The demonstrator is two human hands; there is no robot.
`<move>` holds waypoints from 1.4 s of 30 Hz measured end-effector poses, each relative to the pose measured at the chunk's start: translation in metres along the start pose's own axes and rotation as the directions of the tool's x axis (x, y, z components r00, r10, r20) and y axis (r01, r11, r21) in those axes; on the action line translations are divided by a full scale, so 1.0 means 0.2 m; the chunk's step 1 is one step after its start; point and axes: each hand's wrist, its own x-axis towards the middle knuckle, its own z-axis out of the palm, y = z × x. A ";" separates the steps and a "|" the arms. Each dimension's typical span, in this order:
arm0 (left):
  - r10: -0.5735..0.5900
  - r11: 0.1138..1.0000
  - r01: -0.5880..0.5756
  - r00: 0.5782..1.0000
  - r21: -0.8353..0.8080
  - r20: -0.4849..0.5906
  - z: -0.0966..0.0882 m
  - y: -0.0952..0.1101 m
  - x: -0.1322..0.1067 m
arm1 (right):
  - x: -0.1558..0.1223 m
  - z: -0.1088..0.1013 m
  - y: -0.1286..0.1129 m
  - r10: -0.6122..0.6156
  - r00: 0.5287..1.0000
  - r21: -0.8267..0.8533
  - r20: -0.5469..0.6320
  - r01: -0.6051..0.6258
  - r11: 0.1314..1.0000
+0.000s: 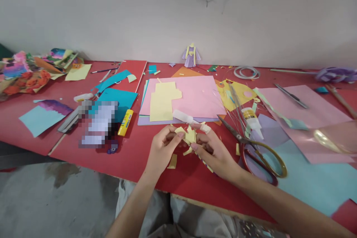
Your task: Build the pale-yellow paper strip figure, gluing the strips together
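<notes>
Bare forearms (139, 200) come in from the bottom of the head view, over pale trousers (192, 212), and meet at a small yellow paper piece (191, 134) held just above the table, near its front edge. Longest part looks like the middle panel, running roughly away from the person toward the wall, with a flap poking out left — it's so crumpled I can't call the axis for sure. Pale yellow, matte, folded into little tabs; fingers cover a fair bit of it. A thin marked strip (205, 163) slants down to the right below it, can't tell if it's attached.

Left hand (164, 141) has the left flap pinched between thumb and fingers. Right hand (214, 148) has its thumb against the lower right edge, fingers curled behind, with something white around one.

Tabletop (134, 167) is red and pretty messy: pink sheet (198, 95) behind the hands, scissors (240, 140) to the right, yellow glue stick (125, 123) to the left. Little paper dress (191, 57) stands by the plain grey wall (111, 15) — bare grey floor (50, 197) lower left.
</notes>
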 end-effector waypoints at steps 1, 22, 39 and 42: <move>-0.010 1.000 0.010 1.000 -0.006 -0.006 0.00 0.00 0.00 | 0.00 0.00 0.00 0.008 1.000 0.011 -0.001 -0.008 1.000; -0.077 0.967 0.061 0.996 -0.248 -0.054 -0.03 -0.02 -0.01 | 0.00 -0.02 -0.03 -0.012 0.960 0.154 -0.280 0.057 0.986; 0.013 0.992 -0.032 0.988 -0.120 -0.155 -0.02 -0.02 -0.03 | 0.00 -0.02 -0.04 -0.060 0.968 0.189 -0.243 0.108 0.976; 0.040 0.982 -0.079 0.974 -0.169 -0.222 -0.03 -0.03 -0.02 | 0.00 -0.02 -0.03 -0.080 0.946 0.237 -0.315 0.160 0.958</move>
